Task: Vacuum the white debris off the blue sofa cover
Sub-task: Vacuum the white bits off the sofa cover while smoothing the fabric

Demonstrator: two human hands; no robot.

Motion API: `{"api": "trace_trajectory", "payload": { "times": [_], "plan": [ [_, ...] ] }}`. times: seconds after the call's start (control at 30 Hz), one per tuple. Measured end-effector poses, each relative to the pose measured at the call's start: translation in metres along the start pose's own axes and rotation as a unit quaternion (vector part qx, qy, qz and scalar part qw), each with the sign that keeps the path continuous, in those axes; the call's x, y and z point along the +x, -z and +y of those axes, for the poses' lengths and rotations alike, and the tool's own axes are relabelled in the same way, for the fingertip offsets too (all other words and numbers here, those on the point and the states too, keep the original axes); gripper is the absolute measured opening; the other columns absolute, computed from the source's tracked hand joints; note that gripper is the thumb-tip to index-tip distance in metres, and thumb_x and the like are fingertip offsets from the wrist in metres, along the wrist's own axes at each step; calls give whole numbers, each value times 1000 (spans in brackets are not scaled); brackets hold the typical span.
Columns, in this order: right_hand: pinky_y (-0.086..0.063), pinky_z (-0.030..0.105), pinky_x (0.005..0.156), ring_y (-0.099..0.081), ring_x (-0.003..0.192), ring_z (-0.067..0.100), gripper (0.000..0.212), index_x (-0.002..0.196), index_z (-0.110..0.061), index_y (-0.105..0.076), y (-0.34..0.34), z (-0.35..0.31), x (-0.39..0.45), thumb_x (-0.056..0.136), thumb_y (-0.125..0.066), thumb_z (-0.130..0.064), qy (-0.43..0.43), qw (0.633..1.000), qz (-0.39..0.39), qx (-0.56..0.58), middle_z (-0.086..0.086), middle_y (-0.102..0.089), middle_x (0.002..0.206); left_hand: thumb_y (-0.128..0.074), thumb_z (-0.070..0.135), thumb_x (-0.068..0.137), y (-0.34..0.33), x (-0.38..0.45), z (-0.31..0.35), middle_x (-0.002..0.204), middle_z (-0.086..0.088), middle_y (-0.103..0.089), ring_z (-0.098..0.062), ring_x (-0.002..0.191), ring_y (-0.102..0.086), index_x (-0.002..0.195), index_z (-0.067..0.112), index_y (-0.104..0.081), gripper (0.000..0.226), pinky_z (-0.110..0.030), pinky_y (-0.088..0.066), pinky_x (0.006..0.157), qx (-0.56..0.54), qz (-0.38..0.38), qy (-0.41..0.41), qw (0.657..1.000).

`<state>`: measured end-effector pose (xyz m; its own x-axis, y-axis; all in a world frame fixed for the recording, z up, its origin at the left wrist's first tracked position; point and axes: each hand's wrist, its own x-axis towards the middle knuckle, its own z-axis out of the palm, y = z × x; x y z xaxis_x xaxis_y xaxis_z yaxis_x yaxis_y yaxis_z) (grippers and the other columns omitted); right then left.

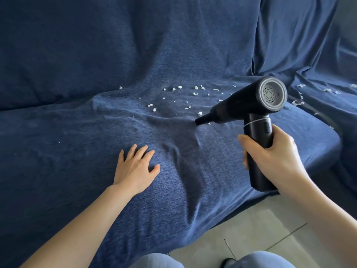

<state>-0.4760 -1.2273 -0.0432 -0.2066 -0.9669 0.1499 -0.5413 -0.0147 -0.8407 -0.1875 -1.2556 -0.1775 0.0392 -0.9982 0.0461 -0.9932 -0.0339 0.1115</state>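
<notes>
A blue sofa cover [77, 151] drapes the seat and backrest. Several small white debris bits [179, 93] lie scattered on the seat near the backrest, and more white bits [297, 102] sit further right. My right hand [278, 153] grips the handle of a black handheld vacuum [251, 105]. Its narrow nozzle points left and down and touches the cover just below the debris patch. My left hand [135, 169] rests flat on the cover with fingers spread, left of the nozzle and nearer to me.
The cover is wrinkled between my two hands. A grey tiled floor [260, 229] shows at the lower right beyond the seat's front edge. My knees in light trousers [160, 262] appear at the bottom edge.
</notes>
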Motion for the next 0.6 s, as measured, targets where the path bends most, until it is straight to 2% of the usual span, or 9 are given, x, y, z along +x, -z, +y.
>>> {"api": "trace_trajectory", "payload": {
  "times": [0.13,0.33,0.6],
  "plan": [
    [-56,36,62,-63,44,8,21,88,-17,-58,11,1,6,84,-72,-32,10,1000,24,-14,9,-70,66,-26,62,92,0,10,8,158,11,-11,-21,147,4,148,32,-23,63,-57,-2,115,13,-28,1,1000],
    [-57,37,62,-64,44,11,22,87,-17,-58,10,9,19,84,-74,-32,-3,1000,8,-24,10,-71,66,-24,63,91,-1,16,14,159,13,-10,-21,147,5,148,33,-23,64,-60,-1,114,31,-47,-3,998],
    [-58,38,67,-70,60,24,22,88,-18,-57,-13,8,50,85,-72,-33,21,1000,9,-9,12,-72,74,-25,62,91,-1,11,14,158,15,-8,-18,147,7,148,34,-21,64,-57,1,115,28,-38,2,999]
  ]
}}
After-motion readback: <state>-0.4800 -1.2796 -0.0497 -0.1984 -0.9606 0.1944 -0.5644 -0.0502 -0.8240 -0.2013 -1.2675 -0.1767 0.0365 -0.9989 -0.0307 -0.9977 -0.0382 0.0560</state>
